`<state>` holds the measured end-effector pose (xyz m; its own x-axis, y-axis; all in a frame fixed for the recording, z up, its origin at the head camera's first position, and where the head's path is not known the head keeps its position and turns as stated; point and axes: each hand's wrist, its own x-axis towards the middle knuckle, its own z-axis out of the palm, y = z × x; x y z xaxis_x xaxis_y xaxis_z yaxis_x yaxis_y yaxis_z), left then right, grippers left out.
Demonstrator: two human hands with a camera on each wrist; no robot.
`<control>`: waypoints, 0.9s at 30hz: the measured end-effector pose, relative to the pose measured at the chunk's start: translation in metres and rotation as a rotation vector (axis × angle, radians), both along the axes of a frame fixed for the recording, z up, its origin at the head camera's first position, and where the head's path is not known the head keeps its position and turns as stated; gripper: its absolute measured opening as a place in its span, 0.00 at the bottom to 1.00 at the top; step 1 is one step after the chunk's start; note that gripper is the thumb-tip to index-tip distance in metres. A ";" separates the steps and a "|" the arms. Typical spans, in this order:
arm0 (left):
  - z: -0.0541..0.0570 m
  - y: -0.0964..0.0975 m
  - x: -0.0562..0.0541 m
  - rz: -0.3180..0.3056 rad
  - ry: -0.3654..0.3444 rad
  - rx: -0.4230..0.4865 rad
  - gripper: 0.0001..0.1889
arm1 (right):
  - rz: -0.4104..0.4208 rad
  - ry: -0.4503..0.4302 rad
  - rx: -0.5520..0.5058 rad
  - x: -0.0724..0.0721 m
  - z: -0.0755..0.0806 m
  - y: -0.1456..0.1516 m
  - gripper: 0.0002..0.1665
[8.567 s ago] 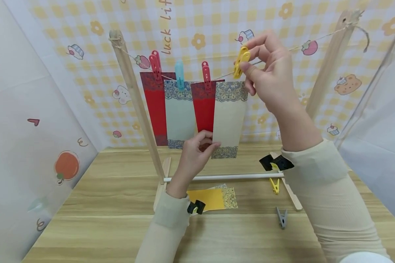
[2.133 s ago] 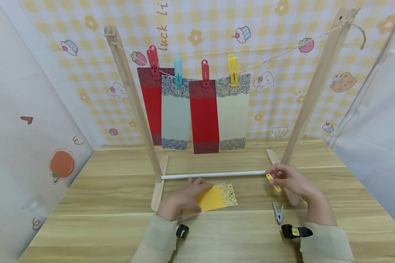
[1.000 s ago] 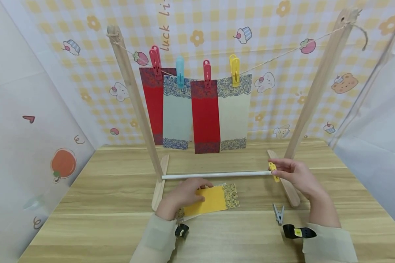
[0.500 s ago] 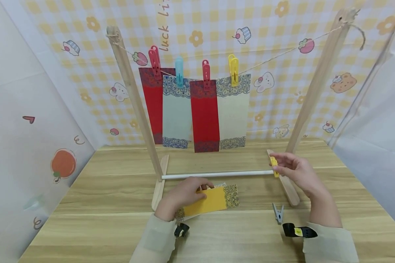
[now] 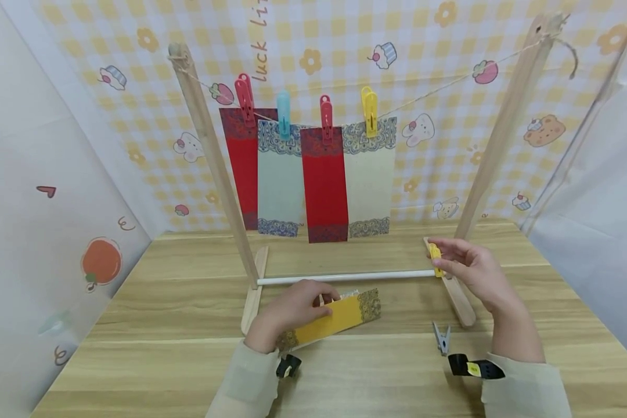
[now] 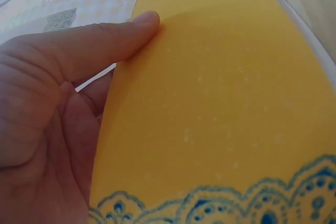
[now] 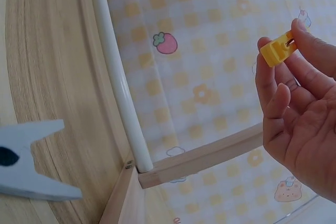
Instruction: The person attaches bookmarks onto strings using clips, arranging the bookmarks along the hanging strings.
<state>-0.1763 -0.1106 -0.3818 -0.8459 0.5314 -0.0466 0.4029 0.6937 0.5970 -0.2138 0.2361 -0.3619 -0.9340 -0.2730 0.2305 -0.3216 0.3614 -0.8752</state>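
Note:
In the head view my left hand (image 5: 295,305) pinches a yellow card (image 5: 345,313) with patterned ends, thumb on top. The card's near edge tilts off the tabletop, and a paler paper (image 5: 351,294) shows behind it. The left wrist view shows my thumb across the card's face, other fingers behind it. My right hand (image 5: 475,270) pinches a yellow clothespin (image 5: 436,261) between thumb and fingers, above the rack's right foot. On the string, a red card (image 5: 245,180), a pale blue one (image 5: 280,186), another red one (image 5: 325,188) and a cream one (image 5: 370,180) hang from clothespins.
A grey clothespin (image 5: 441,339) lies on the wooden table before my right hand. The rack has a left post (image 5: 209,145), a right post (image 5: 507,128) and a white rod (image 5: 345,277) low between them. String (image 5: 433,93) spans the tops; a checked cloth backs it.
The cream card now hangs from a yellow clothespin, released by both hands. My right hand has lifted another yellow clothespin; my left has gone down to the yellow card and tilted it up.

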 end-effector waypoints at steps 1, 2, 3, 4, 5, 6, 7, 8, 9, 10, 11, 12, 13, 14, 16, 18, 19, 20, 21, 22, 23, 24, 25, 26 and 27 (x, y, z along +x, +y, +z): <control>0.001 0.000 0.000 0.000 0.002 0.001 0.09 | -0.002 0.003 0.003 0.000 0.001 -0.001 0.24; 0.001 0.000 0.000 -0.001 0.005 0.002 0.09 | -0.003 0.004 0.004 0.000 0.002 -0.003 0.25; 0.002 0.001 0.000 -0.002 0.005 0.002 0.10 | -0.002 0.003 0.003 0.000 0.003 -0.004 0.26; 0.002 0.001 0.001 -0.002 0.004 0.002 0.10 | -0.001 0.004 0.003 0.001 0.004 -0.006 0.26; 0.003 0.001 0.001 -0.003 0.003 0.003 0.10 | 0.000 0.000 0.001 0.001 0.005 -0.008 0.27; 0.003 0.001 0.001 -0.004 0.004 0.002 0.10 | 0.004 -0.005 -0.005 0.001 0.006 -0.010 0.27; 0.004 0.002 0.002 -0.006 0.003 0.005 0.10 | 0.008 -0.007 -0.011 0.001 0.007 -0.011 0.27; 0.005 0.002 0.002 -0.010 0.004 0.009 0.10 | 0.013 -0.010 -0.020 0.001 0.008 -0.013 0.27; 0.005 0.002 0.002 -0.012 0.003 0.011 0.10 | 0.017 -0.012 -0.027 0.001 0.009 -0.015 0.26; 0.006 0.002 0.003 -0.017 0.005 0.015 0.10 | 0.020 -0.012 -0.031 0.002 0.010 -0.016 0.26; 0.006 0.002 0.003 -0.021 0.007 0.019 0.10 | 0.026 -0.014 -0.040 0.002 0.011 -0.017 0.26; 0.006 0.003 0.003 -0.025 0.009 0.022 0.10 | 0.031 -0.013 -0.044 0.003 0.012 -0.018 0.25; 0.007 0.003 0.003 -0.031 0.014 0.027 0.10 | 0.034 -0.009 -0.045 0.004 0.013 -0.019 0.25; 0.008 0.003 0.004 -0.034 0.019 0.028 0.10 | 0.034 -0.003 -0.041 0.005 0.014 -0.020 0.25; 0.009 0.004 0.004 -0.041 0.036 0.033 0.10 | 0.033 0.009 -0.031 0.007 0.016 -0.021 0.25; 0.011 0.004 0.005 -0.049 0.060 0.037 0.10 | 0.030 0.026 -0.018 0.009 0.018 -0.022 0.25; 0.012 0.005 0.006 -0.054 0.072 0.040 0.11 | 0.027 0.035 -0.010 0.010 0.019 -0.023 0.25; 0.013 0.005 0.006 -0.057 0.080 0.041 0.11 | 0.024 0.043 -0.004 0.011 0.021 -0.024 0.24; 0.014 0.005 0.006 -0.062 0.088 0.044 0.10 | 0.024 0.046 -0.002 0.013 0.021 -0.025 0.24; 0.014 0.006 0.007 -0.066 0.093 0.047 0.10 | 0.024 0.055 -0.001 0.014 0.023 -0.026 0.24; 0.015 0.006 0.007 -0.069 0.094 0.051 0.10 | 0.026 0.061 -0.001 0.015 0.023 -0.026 0.23; 0.015 0.006 0.007 -0.071 0.093 0.053 0.10 | 0.030 0.068 -0.002 0.017 0.024 -0.027 0.23; 0.016 0.007 0.008 -0.073 0.090 0.055 0.10 | 0.033 0.075 -0.003 0.018 0.025 -0.028 0.23; 0.016 0.007 0.008 -0.073 0.089 0.056 0.10 | 0.038 0.081 -0.006 0.019 0.026 -0.029 0.23; 0.017 0.007 0.009 -0.072 0.086 0.058 0.09 | 0.043 0.086 -0.008 0.020 0.026 -0.030 0.23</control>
<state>-0.1677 -0.1037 -0.3647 -0.8048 0.5908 0.0571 0.5023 0.6266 0.5959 -0.1940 0.2061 -0.3354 -0.8982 -0.3099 0.3119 -0.4109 0.3389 -0.8464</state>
